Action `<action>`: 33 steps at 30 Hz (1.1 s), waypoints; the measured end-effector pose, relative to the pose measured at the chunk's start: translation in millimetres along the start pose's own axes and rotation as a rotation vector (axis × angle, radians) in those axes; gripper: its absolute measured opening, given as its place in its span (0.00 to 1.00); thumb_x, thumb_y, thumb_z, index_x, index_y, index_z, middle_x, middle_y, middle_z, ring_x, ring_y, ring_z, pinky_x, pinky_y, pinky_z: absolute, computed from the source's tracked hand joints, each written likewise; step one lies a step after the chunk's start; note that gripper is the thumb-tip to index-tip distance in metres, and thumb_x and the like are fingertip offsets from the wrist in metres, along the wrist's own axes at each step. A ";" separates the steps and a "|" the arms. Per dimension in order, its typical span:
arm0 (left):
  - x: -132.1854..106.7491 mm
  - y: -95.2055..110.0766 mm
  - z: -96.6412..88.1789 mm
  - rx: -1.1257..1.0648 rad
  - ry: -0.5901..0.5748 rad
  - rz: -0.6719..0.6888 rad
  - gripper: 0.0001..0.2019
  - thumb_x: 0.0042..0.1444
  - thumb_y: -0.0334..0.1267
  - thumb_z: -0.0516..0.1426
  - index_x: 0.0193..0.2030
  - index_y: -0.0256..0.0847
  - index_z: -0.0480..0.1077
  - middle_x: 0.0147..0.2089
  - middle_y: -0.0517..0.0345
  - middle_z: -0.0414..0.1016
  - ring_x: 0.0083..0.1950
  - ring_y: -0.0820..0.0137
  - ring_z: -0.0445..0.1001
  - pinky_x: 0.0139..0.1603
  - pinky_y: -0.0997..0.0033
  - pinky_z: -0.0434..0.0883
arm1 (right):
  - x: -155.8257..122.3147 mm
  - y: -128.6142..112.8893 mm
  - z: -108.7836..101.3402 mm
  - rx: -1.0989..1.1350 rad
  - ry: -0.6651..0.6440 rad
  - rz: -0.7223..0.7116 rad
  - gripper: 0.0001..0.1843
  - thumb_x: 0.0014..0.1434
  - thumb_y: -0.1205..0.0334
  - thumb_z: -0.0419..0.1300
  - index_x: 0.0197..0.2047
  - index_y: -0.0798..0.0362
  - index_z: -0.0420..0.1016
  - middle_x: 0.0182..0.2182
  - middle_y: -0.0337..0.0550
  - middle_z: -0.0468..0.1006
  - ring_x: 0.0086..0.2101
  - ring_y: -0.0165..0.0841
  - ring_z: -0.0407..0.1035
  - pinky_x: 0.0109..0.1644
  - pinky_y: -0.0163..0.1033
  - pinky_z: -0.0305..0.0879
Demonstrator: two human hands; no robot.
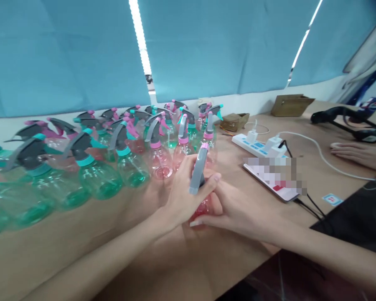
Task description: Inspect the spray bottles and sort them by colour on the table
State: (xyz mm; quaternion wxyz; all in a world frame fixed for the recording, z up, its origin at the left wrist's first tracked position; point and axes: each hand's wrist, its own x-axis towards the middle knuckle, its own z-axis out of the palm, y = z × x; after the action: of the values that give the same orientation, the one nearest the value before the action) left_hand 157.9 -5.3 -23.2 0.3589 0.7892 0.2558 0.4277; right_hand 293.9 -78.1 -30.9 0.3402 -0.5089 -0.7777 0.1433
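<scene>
At the table (81, 246) edge: left hand (183, 194) closed round the spray bottle (198, 170) at its neck, right hand (238, 211) wrapped on the body. Looks light, thin-walled, probably dents; neck is the firmer hold

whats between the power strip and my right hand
A phone lies flat on the table between the power strip and the right hand, which grips a pink bottle; head view.
</scene>
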 end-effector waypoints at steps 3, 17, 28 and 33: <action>12.3 1.8 12.2 -0.027 -0.100 -0.038 0.22 0.58 0.45 0.58 0.56 0.41 0.62 0.55 0.47 0.69 0.52 0.59 0.71 0.51 0.53 0.71 | -3.6 8.5 -12.0 0.092 -0.062 0.072 0.29 0.57 0.51 0.64 0.59 0.46 0.63 0.54 0.46 0.73 0.52 0.44 0.69 0.52 0.49 0.68; -13.4 -49.7 -9.9 0.240 -0.360 -0.133 0.20 0.61 0.38 0.55 0.59 0.45 0.58 0.61 0.49 0.63 0.62 0.57 0.65 0.62 0.46 0.64 | 8.9 102.2 -76.1 -0.263 -0.018 0.223 0.33 0.55 0.39 0.61 0.57 0.49 0.65 0.53 0.52 0.71 0.52 0.51 0.68 0.54 0.55 0.65; -27.9 -69.8 -17.0 0.387 -0.418 -0.036 0.15 0.60 0.33 0.53 0.53 0.45 0.63 0.56 0.50 0.67 0.58 0.56 0.68 0.57 0.49 0.68 | 41.8 133.3 -94.6 -0.343 -0.057 0.384 0.32 0.55 0.47 0.64 0.58 0.54 0.64 0.47 0.54 0.77 0.46 0.51 0.73 0.47 0.50 0.69; -25.3 -73.4 -16.7 0.386 -0.415 -0.028 0.14 0.60 0.33 0.52 0.53 0.46 0.63 0.55 0.51 0.68 0.56 0.57 0.69 0.56 0.50 0.70 | 52.6 145.3 -98.4 -0.393 -0.044 0.412 0.32 0.54 0.50 0.65 0.58 0.55 0.63 0.47 0.55 0.77 0.46 0.51 0.73 0.47 0.50 0.69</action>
State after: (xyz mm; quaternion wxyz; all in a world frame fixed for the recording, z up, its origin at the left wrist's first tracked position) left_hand 123.7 27.4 -87.0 0.2524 0.9101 0.2645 0.1951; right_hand 448.0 20.7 -21.9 0.1818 -0.7091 -0.6779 0.0669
